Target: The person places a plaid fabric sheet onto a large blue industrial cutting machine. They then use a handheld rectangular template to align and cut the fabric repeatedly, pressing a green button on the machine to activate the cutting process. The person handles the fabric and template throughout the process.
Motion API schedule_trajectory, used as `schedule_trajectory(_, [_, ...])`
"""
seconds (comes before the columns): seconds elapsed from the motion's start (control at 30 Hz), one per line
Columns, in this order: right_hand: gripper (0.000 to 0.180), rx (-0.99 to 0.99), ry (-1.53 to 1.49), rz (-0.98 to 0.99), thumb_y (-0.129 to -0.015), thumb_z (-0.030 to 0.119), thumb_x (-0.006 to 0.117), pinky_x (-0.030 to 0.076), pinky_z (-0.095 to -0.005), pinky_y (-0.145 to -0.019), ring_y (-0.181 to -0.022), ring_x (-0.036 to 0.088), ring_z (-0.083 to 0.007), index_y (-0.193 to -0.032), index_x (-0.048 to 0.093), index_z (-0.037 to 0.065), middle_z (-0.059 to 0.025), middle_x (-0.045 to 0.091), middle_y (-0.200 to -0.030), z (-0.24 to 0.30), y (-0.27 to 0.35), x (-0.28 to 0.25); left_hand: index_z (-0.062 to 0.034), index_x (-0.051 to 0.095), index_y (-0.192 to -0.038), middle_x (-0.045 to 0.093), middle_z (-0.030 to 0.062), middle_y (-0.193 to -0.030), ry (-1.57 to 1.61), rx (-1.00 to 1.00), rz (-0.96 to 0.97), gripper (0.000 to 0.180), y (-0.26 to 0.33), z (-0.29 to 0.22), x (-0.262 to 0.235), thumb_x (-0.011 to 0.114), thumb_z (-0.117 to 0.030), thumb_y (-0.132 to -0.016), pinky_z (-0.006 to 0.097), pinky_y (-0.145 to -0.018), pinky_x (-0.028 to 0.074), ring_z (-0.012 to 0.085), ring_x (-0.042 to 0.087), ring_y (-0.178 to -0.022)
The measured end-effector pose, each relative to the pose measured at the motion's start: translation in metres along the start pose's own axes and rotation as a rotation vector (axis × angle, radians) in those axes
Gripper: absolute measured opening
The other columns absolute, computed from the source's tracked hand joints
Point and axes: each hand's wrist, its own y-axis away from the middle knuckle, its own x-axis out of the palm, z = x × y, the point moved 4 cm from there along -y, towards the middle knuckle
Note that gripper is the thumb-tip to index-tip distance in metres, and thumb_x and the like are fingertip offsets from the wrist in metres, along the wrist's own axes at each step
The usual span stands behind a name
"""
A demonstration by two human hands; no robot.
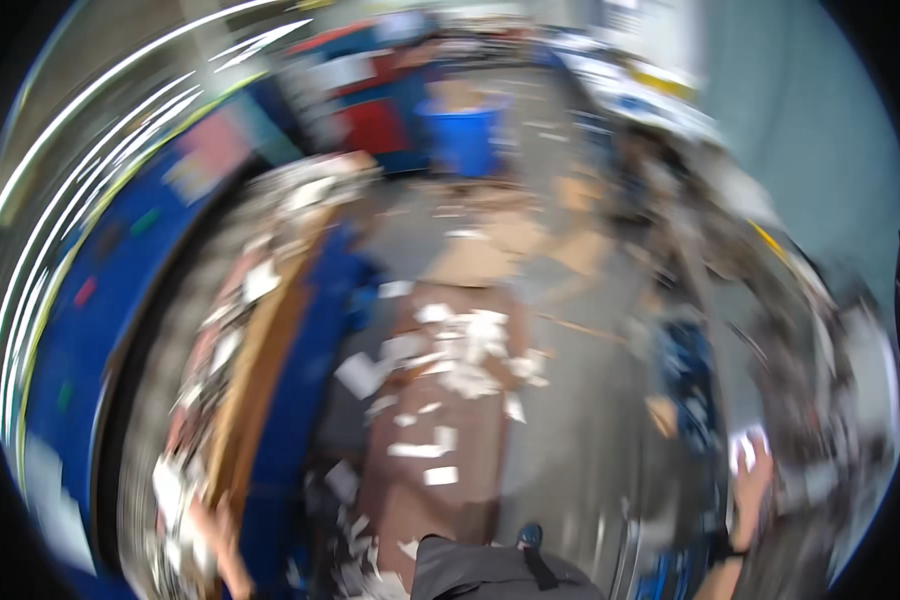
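Brown matting (480, 440) bore paper scraps (478, 340). The right hand (753, 484) half-curled around a white item (740, 450), presumably securing it. The left hand (216, 535) was too blurred to tell its opening or hold.

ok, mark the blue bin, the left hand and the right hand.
Blue bin (462, 142): head view, middle of its near side.
Left hand (216, 535): head view, blurred, middle of the hand.
Right hand (753, 482): head view, middle of the hand.
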Motion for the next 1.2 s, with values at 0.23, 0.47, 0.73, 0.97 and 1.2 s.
schedule_trajectory(0.23, [0.041,-0.436,-0.394,0.545,-0.103,0.031,0.052,0.050,-0.0402,-0.090,-0.098,0.066,-0.0338,-0.111,0.069,-0.006,-0.0252,0.068,-0.111,0.307,-0.020,0.159,-0.0019,0.054,-0.128,0.056,0.0153,-0.093,-0.040,0.041,-0.075,0.065,0.011,-0.005,-0.037,0.081,-0.025,-0.074,0.045,-0.081,0.044,0.0348,0.054,-0.089])
schedule_trajectory(0.47, [0.049,-0.873,-1.193,0.983,-0.103,0.040,0.050,0.050,-0.0391,-0.088,-0.099,0.062,-0.0288,-0.111,0.064,-0.006,-0.0204,0.068,-0.107,0.664,0.110,0.113,-0.0044,0.060,-0.123,0.055,0.0127,-0.086,-0.064,0.059,-0.084,0.063,0.011,0.005,-0.045,0.082,-0.028,-0.069,0.041,-0.076,0.042,0.0325,0.053,-0.082])
schedule_trajectory(0.73, [0.065,-1.618,-2.218,1.239,-0.103,0.054,0.036,0.053,-0.0455,-0.081,-0.093,0.063,-0.0387,-0.106,0.074,0.001,-0.0339,0.065,-0.102,0.852,0.235,0.041,-0.0070,0.060,-0.129,0.065,0.0203,-0.100,0.080,-0.029,0.098,0.058,0.003,0.017,-0.030,0.079,-0.031,-0.080,0.049,-0.078,0.049,0.0425,0.060,-0.089])
schedule_trajectory(0.97, [0.052,-1.373,-1.927,1.509,-0.105,0.043,0.036,0.052,-0.0404,-0.089,-0.102,0.061,-0.0386,-0.109,0.075,0.008,-0.0309,0.067,-0.106,0.902,0.246,0.023,-0.0080,0.043,-0.145,0.065,0.0180,-0.117,-0.067,-0.122,0.448,0.065,-0.004,0.021,-0.035,0.070,-0.031,-0.091,0.041,-0.094,0.048,0.0334,0.061,-0.105])
schedule_trajectory(1.2, [0.033,-1.272,-1.314,1.651,-0.101,0.021,0.049,0.053,-0.0312,-0.088,-0.098,0.067,-0.0203,-0.114,0.065,-0.004,-0.0146,0.071,-0.106,0.977,0.204,0.119,-0.0048,0.058,-0.131,0.066,0.0184,-0.100,0.315,-0.224,0.308,0.056,-0.023,0.012,-0.054,0.079,-0.021,-0.081,0.044,-0.083,0.050,0.0366,0.062,-0.091])
